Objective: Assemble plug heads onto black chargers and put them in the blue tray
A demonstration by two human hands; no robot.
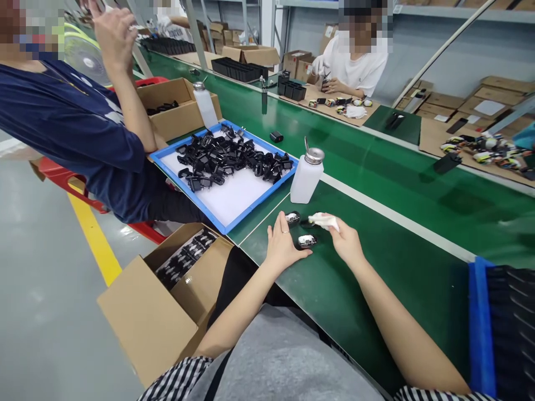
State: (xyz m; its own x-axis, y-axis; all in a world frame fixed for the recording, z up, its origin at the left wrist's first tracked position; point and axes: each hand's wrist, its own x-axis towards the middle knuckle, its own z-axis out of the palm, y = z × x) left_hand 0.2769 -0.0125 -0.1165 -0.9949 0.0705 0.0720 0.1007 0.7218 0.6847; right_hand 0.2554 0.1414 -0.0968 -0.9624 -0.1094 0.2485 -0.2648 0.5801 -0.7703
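My left hand point(284, 245) rests on the green work surface with its fingers stretched out and the thumb apart. Its fingertips are by a small black device point(293, 218) with a white face; whether they touch it I cannot tell. A second such device point(307, 240) lies between my left thumb and fingers, not gripped. My right hand point(346, 240) pinches a folded white cloth point(325, 220). The cloth's tip is at a dark piece point(307, 223) between the two devices, partly hidden.
A white dispenser bottle point(306, 181) stands just beyond my hands. Left of it, a blue-rimmed tray point(234, 223) holds a heap of black plug adapters point(229, 159). A blue bin point(480, 328) is at right, an open carton point(146, 312) at lower left. Co-workers sit at left and across.
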